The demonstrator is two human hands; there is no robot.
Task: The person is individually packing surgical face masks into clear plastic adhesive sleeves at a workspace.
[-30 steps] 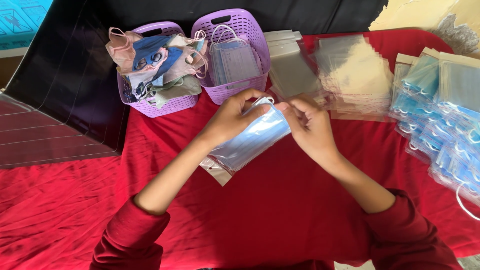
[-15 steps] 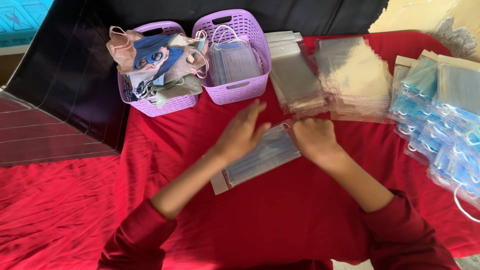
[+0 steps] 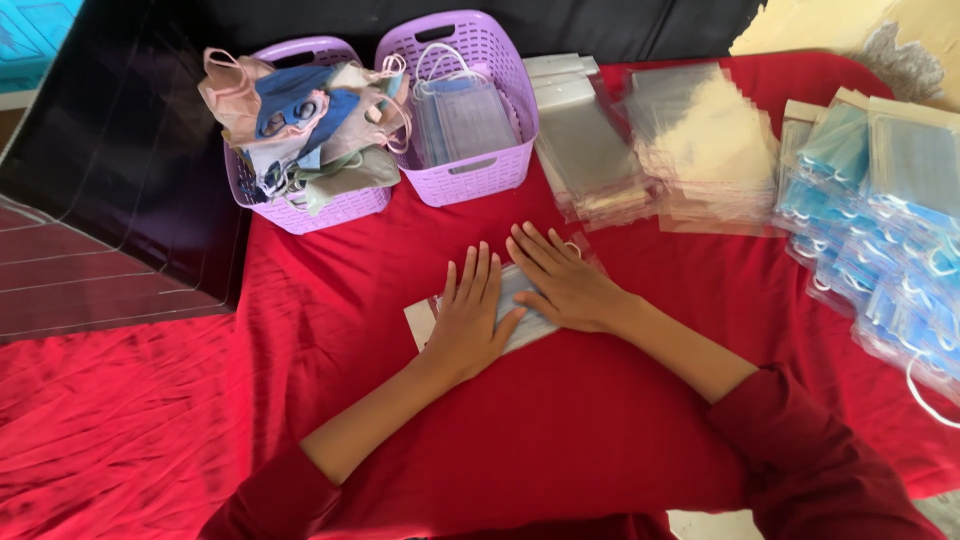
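A clear plastic pouch with a light blue face mask (image 3: 514,312) inside lies flat on the red cloth (image 3: 600,420). My left hand (image 3: 470,318) rests palm down on its left part, fingers straight and slightly spread. My right hand (image 3: 562,282) lies flat across its right part, fingers pointing up and left. Both hands press the pouch against the cloth; only its white left end and middle strip show between them.
Two purple baskets stand at the back: the left one (image 3: 320,210) heaped with mixed cloth masks, the right one (image 3: 470,170) with blue masks. Stacks of empty clear pouches (image 3: 650,150) lie right of them. Packed blue masks (image 3: 880,220) pile at the right edge.
The bagged mask went from being held up in both hands to lying on the cloth. Both hands have flattened out on top of it.
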